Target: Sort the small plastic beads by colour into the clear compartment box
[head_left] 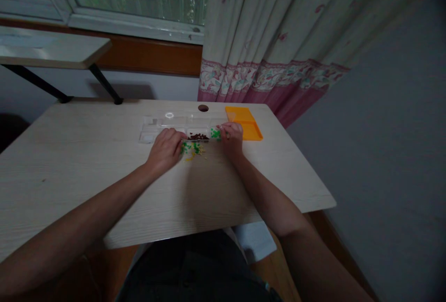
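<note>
A clear plastic organiser box (163,125) with several compartments lies on the light wooden table (87,167). One compartment holds dark brown beads (198,136), another holds green beads (215,133). A small loose pile of green and yellow beads (193,149) lies on the table in front of the box. My left hand (166,147) rests curled beside this pile, fingers bent down at the beads. My right hand (231,137) is at the green compartment with fingers pinched together; what they hold is too small to see.
An orange flat lid (244,123) lies to the right of the box. A round cable hole (203,108) is at the table's far edge. A second table (49,51), a window and a patterned curtain (278,51) stand behind.
</note>
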Demonstrator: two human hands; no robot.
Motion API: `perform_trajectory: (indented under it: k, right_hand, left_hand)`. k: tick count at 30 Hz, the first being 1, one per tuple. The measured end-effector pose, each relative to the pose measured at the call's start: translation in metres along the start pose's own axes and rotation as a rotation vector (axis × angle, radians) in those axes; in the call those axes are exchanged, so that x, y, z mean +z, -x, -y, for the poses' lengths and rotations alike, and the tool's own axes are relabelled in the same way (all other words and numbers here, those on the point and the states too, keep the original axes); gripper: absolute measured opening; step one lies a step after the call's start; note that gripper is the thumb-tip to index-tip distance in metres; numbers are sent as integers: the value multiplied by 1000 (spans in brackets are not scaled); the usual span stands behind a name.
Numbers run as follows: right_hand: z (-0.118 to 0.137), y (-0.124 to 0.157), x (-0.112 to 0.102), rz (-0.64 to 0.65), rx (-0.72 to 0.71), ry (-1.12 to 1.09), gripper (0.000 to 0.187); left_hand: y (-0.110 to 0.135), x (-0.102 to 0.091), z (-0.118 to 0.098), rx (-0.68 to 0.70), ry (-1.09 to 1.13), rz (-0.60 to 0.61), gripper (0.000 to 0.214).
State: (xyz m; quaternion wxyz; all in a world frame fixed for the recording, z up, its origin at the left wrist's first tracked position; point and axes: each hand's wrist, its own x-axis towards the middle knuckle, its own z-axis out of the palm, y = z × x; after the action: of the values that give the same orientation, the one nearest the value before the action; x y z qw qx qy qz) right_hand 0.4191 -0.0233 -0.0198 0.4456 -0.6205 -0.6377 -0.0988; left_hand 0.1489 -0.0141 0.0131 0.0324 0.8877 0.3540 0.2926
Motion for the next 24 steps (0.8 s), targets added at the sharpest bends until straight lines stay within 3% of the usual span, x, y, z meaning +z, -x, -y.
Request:
perform_trajectory:
  k: [6,15,24]
  right_hand:
    - [7,1,-5,7,-61,-38,26]
    - [18,3,-10,111,-69,-10,30]
    - [21,3,-9,100,-64,-43,32]
  left_hand:
    - [26,8,6,18,42,-22,27]
    - [28,7,21,-23,75,-17,24]
    - [30,9,20,-41,15,52,28]
